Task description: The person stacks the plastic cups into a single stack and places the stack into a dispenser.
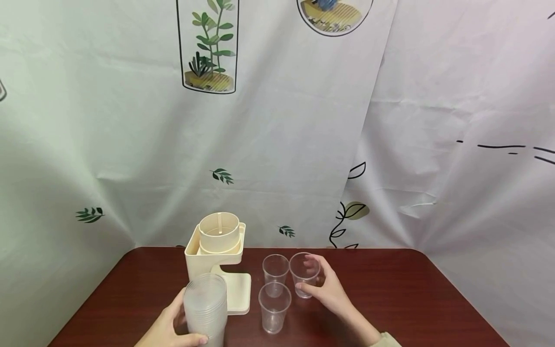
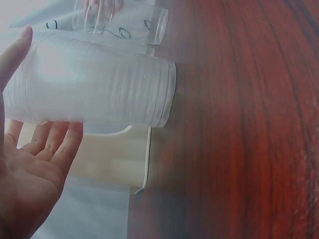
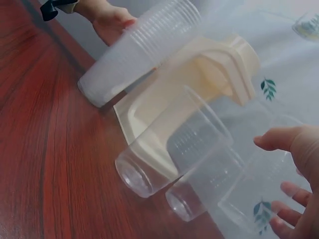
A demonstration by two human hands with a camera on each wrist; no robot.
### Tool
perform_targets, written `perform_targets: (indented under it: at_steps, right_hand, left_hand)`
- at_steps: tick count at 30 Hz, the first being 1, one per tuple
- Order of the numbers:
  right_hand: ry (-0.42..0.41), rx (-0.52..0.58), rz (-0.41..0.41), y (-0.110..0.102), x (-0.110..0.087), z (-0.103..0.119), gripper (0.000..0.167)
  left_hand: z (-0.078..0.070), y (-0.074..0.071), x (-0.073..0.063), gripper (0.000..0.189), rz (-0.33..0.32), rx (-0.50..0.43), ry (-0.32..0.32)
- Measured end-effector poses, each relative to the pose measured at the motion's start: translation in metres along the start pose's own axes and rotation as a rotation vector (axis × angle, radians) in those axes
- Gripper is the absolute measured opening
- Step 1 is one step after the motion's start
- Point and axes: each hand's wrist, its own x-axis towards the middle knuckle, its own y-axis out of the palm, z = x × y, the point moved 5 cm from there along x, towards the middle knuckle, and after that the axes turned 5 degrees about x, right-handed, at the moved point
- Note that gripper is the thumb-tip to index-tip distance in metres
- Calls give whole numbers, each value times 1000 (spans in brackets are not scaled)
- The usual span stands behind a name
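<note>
A tall stack of nested clear plastic cups (image 1: 205,306) is gripped by my left hand (image 1: 171,325), thumb on the near side and fingers on the far side. In the left wrist view the stack (image 2: 99,79) lies across the palm side of that hand. My right hand (image 1: 326,289) has thumb and fingers around a single clear plastic cup (image 1: 305,272) at the back right of a small group. Beside it stand a second cup (image 1: 275,267) and, nearer to me, a third cup (image 1: 274,313), both upright on the table.
Behind the stack stands a cream plastic holder (image 1: 197,265) with a round cup-like top (image 1: 219,231) and a flat foot. Everything is on a dark red wooden table (image 1: 390,299). A white printed cloth (image 1: 282,120) hangs behind the table.
</note>
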Motion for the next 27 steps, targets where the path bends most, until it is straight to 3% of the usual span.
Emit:
perform_targets:
  at_steps: [8,15,27]
  right_hand:
    - [-164,-146,-44,0,-4,20,63]
    - [-169,-147,-67,2,-5,35,66]
    - [-228,-98,-46,13,-5,58,63]
  left_hand:
    - [2,-1,0,91,6,-7,-21]
    - [5,-2,-1,91,0,-6,-47]
    - [4,-1,0,92,-4,3,-23]
